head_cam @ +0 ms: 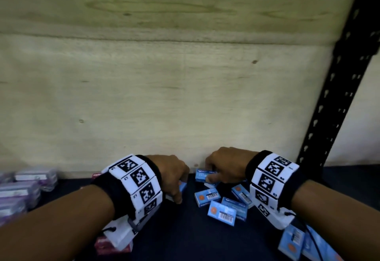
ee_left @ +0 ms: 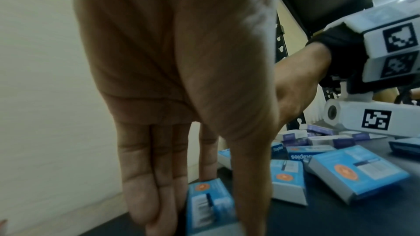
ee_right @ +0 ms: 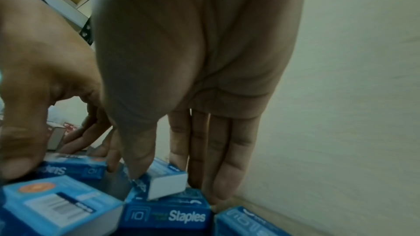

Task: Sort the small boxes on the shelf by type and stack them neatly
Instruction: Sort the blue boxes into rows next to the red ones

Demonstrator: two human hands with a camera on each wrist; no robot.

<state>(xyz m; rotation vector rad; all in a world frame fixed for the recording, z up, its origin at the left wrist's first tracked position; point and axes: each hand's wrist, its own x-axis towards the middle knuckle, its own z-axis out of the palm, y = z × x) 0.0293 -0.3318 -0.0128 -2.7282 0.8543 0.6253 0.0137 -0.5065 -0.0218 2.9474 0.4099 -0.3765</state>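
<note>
Several small blue staple boxes (head_cam: 207, 197) lie in a loose pile on the dark shelf (head_cam: 185, 240). My left hand (head_cam: 178, 190) pinches one blue box (ee_left: 209, 202) between thumb and straight fingers, standing it on edge on the shelf. My right hand (head_cam: 207, 175) pinches another blue box (ee_right: 166, 179) at the back of the pile, near the wooden wall. That box rests tilted on top of a box marked Staples (ee_right: 166, 217). In the right wrist view the left hand (ee_right: 34, 96) shows at the left with its box (ee_right: 72, 168).
Purple and white boxes (head_cam: 26, 186) are stacked at the far left, and more (ee_left: 329, 139) lie behind the blue pile. A red box (head_cam: 113, 247) lies under my left wrist. A black perforated upright (head_cam: 337, 104) stands at the right. More blue boxes (head_cam: 292, 242) lie at the lower right.
</note>
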